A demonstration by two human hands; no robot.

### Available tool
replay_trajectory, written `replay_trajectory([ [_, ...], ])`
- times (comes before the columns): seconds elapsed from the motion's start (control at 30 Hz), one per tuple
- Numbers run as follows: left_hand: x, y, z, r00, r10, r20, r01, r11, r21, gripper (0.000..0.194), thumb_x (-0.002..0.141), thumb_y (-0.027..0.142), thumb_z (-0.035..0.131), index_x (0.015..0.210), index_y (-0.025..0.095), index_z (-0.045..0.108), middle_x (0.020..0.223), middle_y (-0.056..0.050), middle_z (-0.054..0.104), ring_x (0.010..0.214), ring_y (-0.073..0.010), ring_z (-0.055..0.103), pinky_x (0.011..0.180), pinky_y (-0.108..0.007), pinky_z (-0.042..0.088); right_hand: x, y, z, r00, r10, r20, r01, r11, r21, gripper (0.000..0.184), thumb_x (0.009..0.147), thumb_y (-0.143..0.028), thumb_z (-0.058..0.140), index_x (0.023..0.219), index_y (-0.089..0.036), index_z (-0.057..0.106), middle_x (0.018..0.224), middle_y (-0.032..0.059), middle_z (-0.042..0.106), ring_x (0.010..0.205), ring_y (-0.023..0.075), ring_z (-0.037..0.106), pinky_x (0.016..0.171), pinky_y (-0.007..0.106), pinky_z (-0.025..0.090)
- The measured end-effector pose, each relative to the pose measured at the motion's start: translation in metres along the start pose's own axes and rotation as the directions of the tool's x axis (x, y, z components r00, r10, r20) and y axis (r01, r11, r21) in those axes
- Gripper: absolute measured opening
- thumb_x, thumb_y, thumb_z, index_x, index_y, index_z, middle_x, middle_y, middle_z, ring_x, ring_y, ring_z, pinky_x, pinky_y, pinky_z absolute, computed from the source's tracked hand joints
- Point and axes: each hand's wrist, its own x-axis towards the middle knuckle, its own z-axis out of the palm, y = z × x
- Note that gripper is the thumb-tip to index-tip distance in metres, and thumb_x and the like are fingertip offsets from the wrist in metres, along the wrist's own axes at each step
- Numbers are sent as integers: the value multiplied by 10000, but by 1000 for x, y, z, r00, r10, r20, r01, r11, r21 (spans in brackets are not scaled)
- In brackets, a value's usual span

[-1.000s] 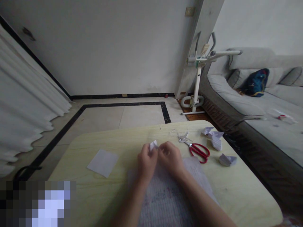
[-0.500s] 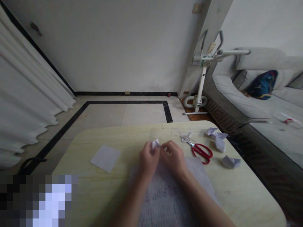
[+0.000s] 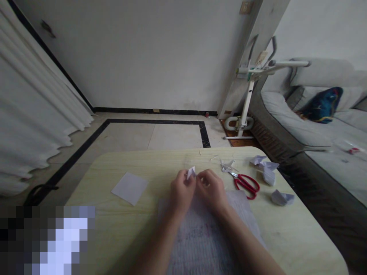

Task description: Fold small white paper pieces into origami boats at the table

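One small folded paper (image 3: 191, 173) is above the middle of the counter (image 3: 114, 233), nearer the far edge, clamped in the fingers of the left hand (image 3: 182, 191). The right hand (image 3: 211, 188) is beside it, fingers curled; whether they grip the paper I cannot tell. Red-handled scissors (image 3: 237, 177) lie between that hand and the right edge; a white square (image 3: 130, 188) lies towards the left.
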Motion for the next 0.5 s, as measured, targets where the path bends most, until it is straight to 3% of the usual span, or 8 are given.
replay_trajectory([
  [0.1,1,1,-1,1000,2,28,0,997,-77,113,832,259,519,784,182,586,664,-7,640,606,-134,605,546,-196,423,0,0,1,999,-26,26,25,999,31,55,818,-194,556,775,-190,589,736,7,562,626,122,507,582,234,395],
  [0.23,2,0,0,996,28,87,-7,972,-235,146,837,274,535,891,171,623,819,-46,690,751,-160,644,665,-227,481,1,1,1,999,-26,42,23,998,59,85,813,-178,560,866,-187,626,804,26,586,642,124,523,586,234,414],
  [0.37,4,-2,2,994,-22,107,54,952,-303,199,806,324,595,923,170,641,891,-66,703,826,-180,655,730,-250,496,1,1,-1,999,-24,41,19,992,124,140,808,-163,546,900,-181,650,829,39,593,650,127,534,585,235,426],
  [0.5,5,-1,-1,989,-74,125,110,944,-312,225,829,365,558,878,162,643,778,-42,683,714,-162,640,642,-227,487,5,0,-4,995,89,-34,-80,974,210,147,802,-154,528,890,-176,644,770,24,590,612,121,529,564,232,420],
])
